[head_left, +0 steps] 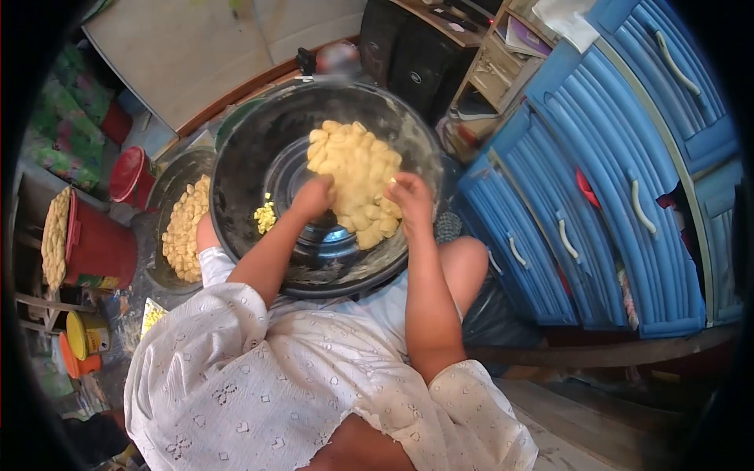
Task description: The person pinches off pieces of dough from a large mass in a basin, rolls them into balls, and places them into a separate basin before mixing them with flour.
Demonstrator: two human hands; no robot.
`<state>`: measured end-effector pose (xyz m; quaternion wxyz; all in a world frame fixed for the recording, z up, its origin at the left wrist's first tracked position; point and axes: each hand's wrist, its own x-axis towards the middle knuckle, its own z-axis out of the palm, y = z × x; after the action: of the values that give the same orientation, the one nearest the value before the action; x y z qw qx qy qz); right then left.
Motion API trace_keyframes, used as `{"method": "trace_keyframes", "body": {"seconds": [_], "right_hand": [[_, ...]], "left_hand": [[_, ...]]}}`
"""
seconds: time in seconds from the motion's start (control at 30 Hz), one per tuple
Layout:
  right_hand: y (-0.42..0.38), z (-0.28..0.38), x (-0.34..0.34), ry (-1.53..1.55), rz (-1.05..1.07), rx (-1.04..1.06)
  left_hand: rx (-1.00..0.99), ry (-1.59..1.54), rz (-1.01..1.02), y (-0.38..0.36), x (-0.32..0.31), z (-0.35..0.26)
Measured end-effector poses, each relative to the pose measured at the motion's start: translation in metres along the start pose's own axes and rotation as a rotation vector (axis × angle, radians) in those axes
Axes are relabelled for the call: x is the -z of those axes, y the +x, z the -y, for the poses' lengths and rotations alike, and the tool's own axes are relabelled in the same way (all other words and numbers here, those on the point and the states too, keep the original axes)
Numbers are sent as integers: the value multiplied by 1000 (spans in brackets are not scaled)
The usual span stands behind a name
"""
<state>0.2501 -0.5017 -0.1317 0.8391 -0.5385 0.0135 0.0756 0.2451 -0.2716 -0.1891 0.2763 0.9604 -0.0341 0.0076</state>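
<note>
A wide black basin rests over my lap, with a heap of pale yellow dough lumps in its middle and right part. My left hand is closed at the left edge of the heap; what its fingers hold, if anything, is hidden. At the right edge of the dough, my right hand pinches a small pale piece between thumb and fingers. A little pile of bright yellow cubes lies on the basin's left side, apart from the dough.
On the floor to the left, a second basin holds many dough balls. Beyond it stand a red bucket and a larger red bucket topped with dough. More yellow cubes sit by my left side. Blue drawers stand on the right.
</note>
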Motion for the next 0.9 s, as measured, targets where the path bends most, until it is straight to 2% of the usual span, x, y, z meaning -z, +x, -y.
{"method": "trace_keyframes", "body": {"seconds": [0.03, 0.07, 0.13, 0.17, 0.23, 0.33, 0.4, 0.47, 0.53, 0.6, 0.67, 0.73, 0.8, 0.9], "right_hand": [[0, -1, -2, -37, 19, -1], [-2, 0, -8, -29, 23, -1], [-12, 8, -24, -75, 74, 80], [-17, 10, -32, -73, 81, 77], [-26, 10, -46, -16, 141, 180], [-32, -3, -59, 71, 227, 161], [-41, -5, -67, -27, 211, 188], [-48, -2, -74, -262, 195, 240], [-48, -9, -77, -358, 188, 319], [-46, -12, -79, -639, 278, 595], [-52, -12, -81, -750, 337, 565], [-57, -14, -82, -956, 336, 777], [-58, -18, -81, -960, 383, 718], [-49, -39, -75, -787, 486, 601]], "left_hand": [[126, -177, -131, -7, 18, -16], [128, -169, -133, -12, 32, -28], [223, -1165, -155, -22, 55, -49], [227, -1163, -162, -31, 65, -60], [177, -1523, 140, -50, 73, -77], [113, -1465, 119, -64, 60, -79], [132, -1486, 86, -72, 57, -81], [198, -1453, -121, -78, 58, -88], [191, -1502, -144, -79, 52, -84], [187, -1548, -166, -81, 50, -80], [240, -1550, -225, -84, 57, -85], [245, -1525, -275, -85, 55, -82], [235, -1377, -261, -87, 57, -79], [205, -1252, -289, -89, 52, -76]]}}
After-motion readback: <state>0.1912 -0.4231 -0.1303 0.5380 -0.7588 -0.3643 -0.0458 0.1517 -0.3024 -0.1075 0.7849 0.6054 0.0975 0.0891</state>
